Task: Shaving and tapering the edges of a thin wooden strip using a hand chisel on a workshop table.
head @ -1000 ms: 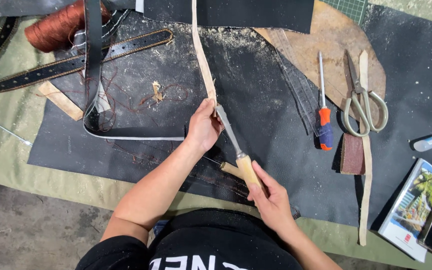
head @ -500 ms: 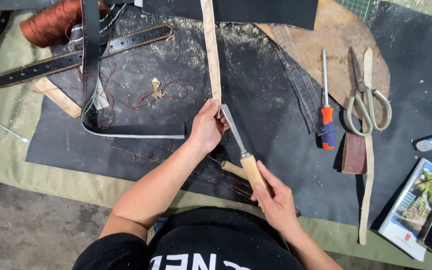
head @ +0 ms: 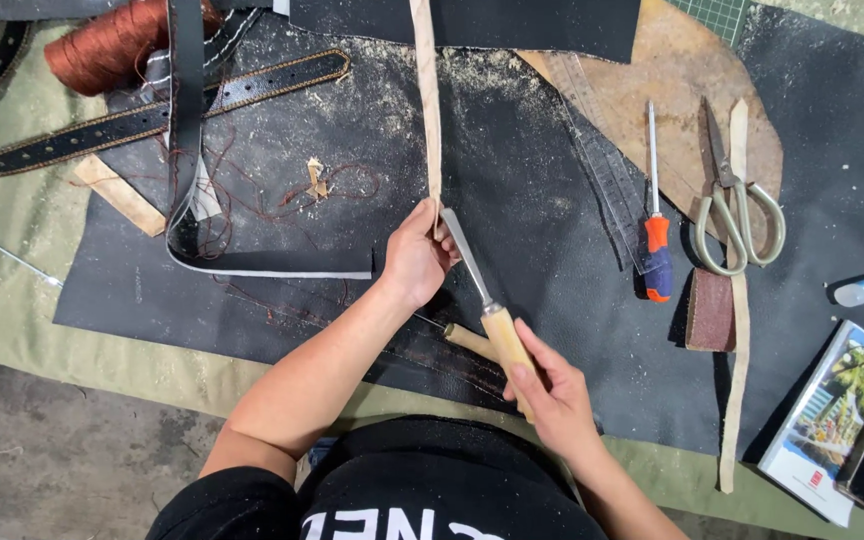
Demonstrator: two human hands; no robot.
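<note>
**Leather bench, strip held against a chisel blade**

Surface: counter (head: 12, 290) under an olive cloth, with a big black leather sheet (head: 552, 230) spread over it, dusted with pale shavings. Concrete floor at near left.

Left to right:
- Far left: spool of rust-brown thread (head: 117, 45), black stitched belt (head: 142, 115) lying across, second black strap (head: 187, 110) running near-far over it.
- Centre: left hand (head: 417, 255) pinching the near end of a long tan leather strip (head: 427, 95); strip runs away to the far edge.
- Wooden-handled chisel (head: 482, 300), blade tip at the strip just beside the left fingers. Right hand (head: 552, 395) closed around its handle, near centre.
- Right of centre: clear ruler (head: 607, 170), screwdriver with orange-blue handle (head: 655, 215).
- Right: scissors (head: 732, 205) on a brown leather piece (head: 652, 90), second tan strip (head: 737, 330) running near-far, small brown block (head: 709, 310).
- Near right: booklet (head: 827, 420).
</note>
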